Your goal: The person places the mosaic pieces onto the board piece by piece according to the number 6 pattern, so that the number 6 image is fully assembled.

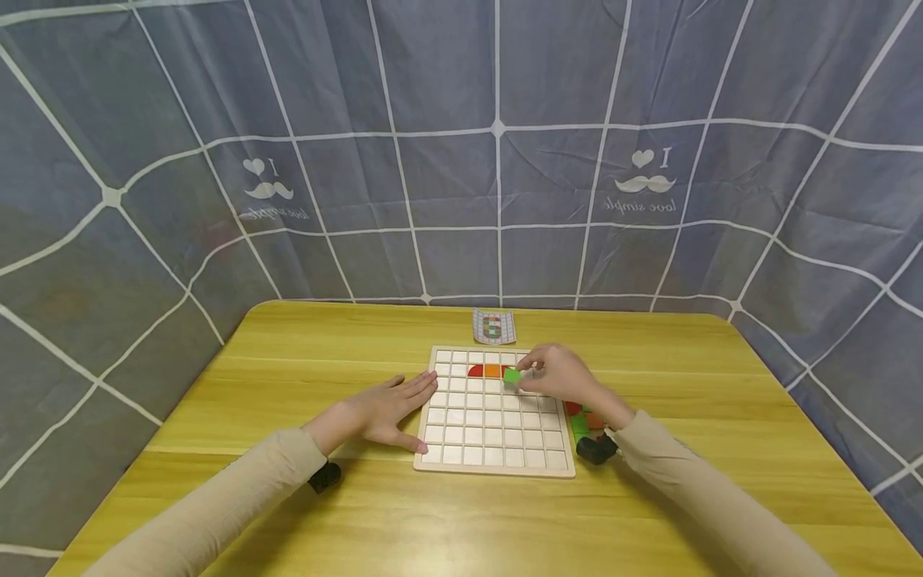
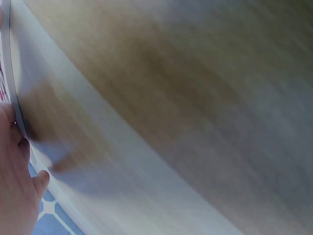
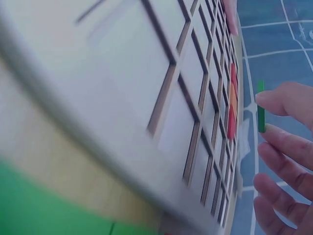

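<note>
A pale wooden grid board [image 1: 493, 457] lies on the table. In its upper rows sit a red piece [image 1: 476, 371], an orange square tile [image 1: 493, 371] and a second red piece, partly covered by a green tile. My right hand [image 1: 561, 373] pinches that green square tile [image 1: 512, 375] between thumb and fingertip above the board; the right wrist view shows the green tile [image 3: 261, 106] edge-on, its other fingers loosely bent. My left hand [image 1: 392, 410] lies with fingers spread at the board's left edge, fingertips and thumb on the rim. In the left wrist view, part of the left hand [image 2: 17, 181] shows beside the rim.
Behind the board lies a small pattern card [image 1: 493, 327] with a coloured figure. Several red, green and orange pieces [image 1: 580, 426] lie along the board's right side, partly under the right wrist. A grey curtain [image 1: 461, 184] with white lines hangs behind the wooden table [image 1: 346, 513].
</note>
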Demonstrator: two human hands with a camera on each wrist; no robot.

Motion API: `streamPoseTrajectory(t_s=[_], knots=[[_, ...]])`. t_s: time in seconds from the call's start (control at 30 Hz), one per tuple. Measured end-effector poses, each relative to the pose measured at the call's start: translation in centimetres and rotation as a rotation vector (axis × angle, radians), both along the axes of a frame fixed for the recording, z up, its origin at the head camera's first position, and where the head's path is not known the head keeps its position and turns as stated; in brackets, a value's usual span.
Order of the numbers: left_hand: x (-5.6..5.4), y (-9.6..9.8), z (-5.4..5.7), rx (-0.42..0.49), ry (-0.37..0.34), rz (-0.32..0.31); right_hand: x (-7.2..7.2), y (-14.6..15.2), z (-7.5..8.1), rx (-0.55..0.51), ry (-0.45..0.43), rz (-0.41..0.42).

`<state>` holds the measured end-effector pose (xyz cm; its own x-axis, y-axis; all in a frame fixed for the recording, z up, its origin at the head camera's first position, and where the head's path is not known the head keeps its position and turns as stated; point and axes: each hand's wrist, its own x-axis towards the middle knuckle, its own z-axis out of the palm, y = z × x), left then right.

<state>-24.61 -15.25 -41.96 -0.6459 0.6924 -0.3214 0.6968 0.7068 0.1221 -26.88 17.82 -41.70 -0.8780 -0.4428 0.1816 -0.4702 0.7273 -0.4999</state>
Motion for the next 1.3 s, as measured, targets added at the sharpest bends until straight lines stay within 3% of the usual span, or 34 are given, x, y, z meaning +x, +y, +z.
streamPoseTrajectory(t_s=[0.6,0.9,1.3], knots=[[0.0,-0.2,-0.3,0.013,0.011,-0.004,-0.7,-3.6,-0.3,0.038,0.033,0.07],[0.0,-0.2,-0.4,0.009,0.021,-0.003,-0.8,-4.9,-0.3,0.029,-0.011,0.067],[-0.2,-0.2,-0.5,0.014,0.014,-0.002,-1.2,-5.5,-0.8,0.079,0.011,0.053]])
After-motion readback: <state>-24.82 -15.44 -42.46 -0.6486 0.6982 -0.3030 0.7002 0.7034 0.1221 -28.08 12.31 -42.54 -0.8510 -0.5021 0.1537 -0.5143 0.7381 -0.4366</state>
